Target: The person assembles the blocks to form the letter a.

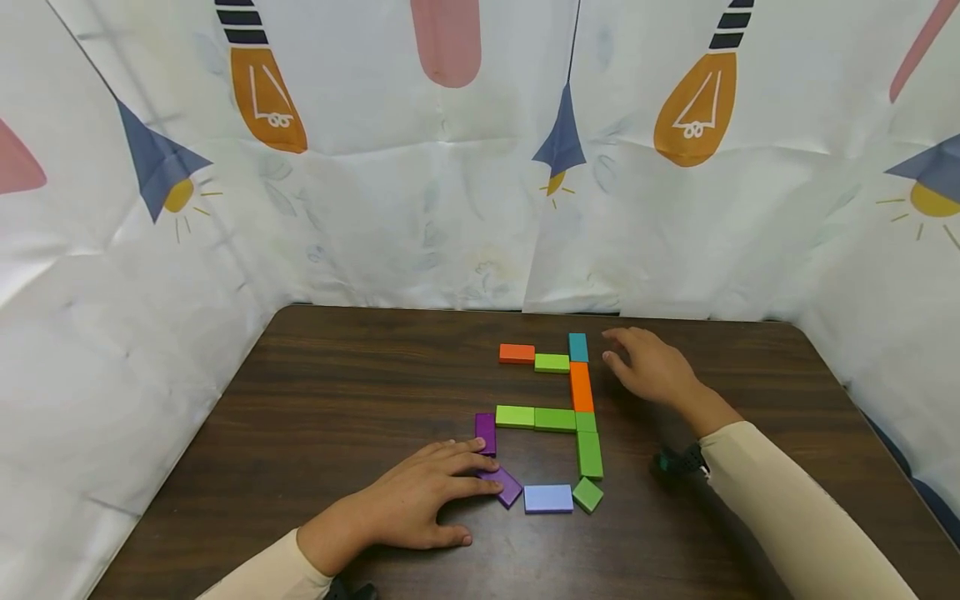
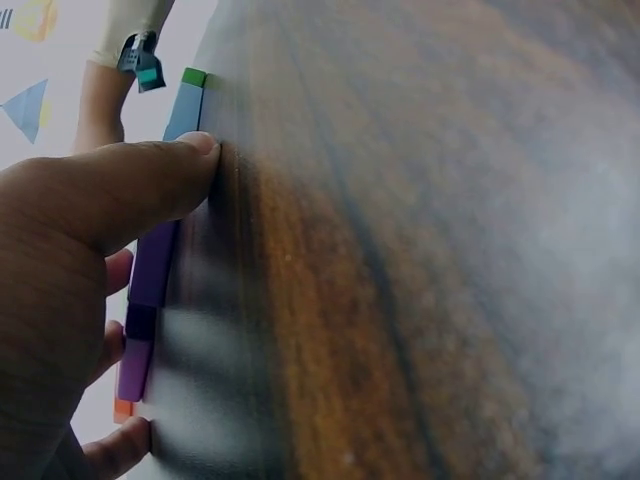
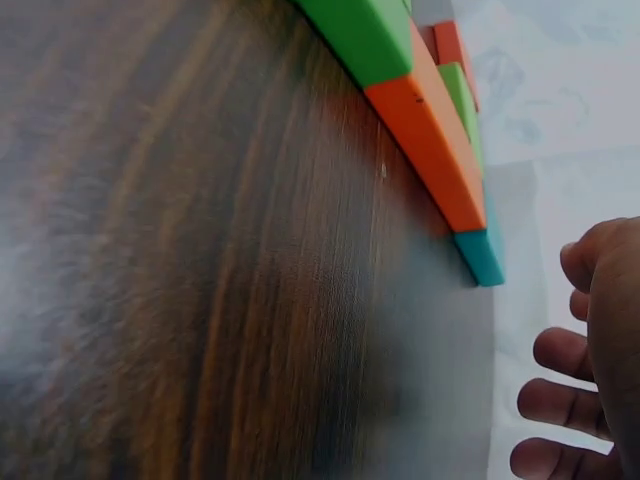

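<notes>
Flat coloured blocks form a connected outline on the table. My left hand (image 1: pixel 420 493) lies with fingers spread; its fingertips rest on or against a dark purple block (image 1: pixel 485 427) and a slanted purple block (image 1: pixel 512 492), partly covering both. Beside the slanted one is a light blue block (image 1: pixel 548 498), followed by a turned green block (image 1: pixel 587 494). My right hand (image 1: pixel 651 367), loosely bent, holds nothing just right of a teal block (image 1: pixel 577 347). In the right wrist view, its fingers (image 3: pixel 562 402) are apart from the teal block (image 3: pixel 482 258) and the orange block (image 3: pixel 432 140).
Green blocks (image 1: pixel 555 419) run across the middle and down the right side. A lime block (image 1: pixel 552 363) and a red-orange block (image 1: pixel 517 353) extend left near the top. Behind the dark wooden table (image 1: pixel 337 400) hangs a printed white cloth (image 1: pixel 390 217).
</notes>
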`<state>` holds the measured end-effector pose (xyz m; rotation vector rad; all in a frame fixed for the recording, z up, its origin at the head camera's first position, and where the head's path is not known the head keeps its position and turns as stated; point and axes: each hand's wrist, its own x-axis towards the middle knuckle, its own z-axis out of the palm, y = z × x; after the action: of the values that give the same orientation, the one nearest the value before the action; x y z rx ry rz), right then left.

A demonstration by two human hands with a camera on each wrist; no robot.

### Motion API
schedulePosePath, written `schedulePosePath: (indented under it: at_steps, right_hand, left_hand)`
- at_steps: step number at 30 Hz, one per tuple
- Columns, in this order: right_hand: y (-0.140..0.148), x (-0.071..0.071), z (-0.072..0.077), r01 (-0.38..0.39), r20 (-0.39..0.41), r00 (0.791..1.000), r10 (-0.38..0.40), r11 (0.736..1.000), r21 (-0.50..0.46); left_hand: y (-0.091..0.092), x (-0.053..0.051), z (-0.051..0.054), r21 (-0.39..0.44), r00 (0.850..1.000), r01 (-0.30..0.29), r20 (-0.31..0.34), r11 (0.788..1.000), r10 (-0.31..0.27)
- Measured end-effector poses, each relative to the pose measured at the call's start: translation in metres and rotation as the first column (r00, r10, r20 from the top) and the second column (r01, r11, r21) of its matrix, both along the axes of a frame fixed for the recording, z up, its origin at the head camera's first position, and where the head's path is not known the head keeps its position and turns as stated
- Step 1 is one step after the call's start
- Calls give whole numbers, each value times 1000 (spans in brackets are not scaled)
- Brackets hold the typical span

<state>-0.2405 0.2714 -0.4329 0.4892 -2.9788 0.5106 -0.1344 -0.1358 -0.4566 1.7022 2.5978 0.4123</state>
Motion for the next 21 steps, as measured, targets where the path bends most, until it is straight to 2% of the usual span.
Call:
schedulePosePath:
  at_steps: [7, 16, 18, 21]
  right_hand:
    - [-6, -13, -9, -31, 56, 998, 32, 999, -9]
    - [-15, -18, -16, -155, 49, 987, 155, 988, -8]
    - [-16, -18, -15, -151, 51, 987, 151, 988, -3]
    - [-15, -18, -15, -107, 60, 992, 106, 994, 5]
  left_hand:
    - [0, 1, 0, -6, 1000, -5, 1, 1000, 5]
    - [1, 0, 1, 0, 1000, -3, 7, 1000, 3]
    - [1, 0, 0, 1, 1000, -4, 6, 1000, 4]
    - [0, 1, 0, 4, 1000, -5, 0, 1000, 5]
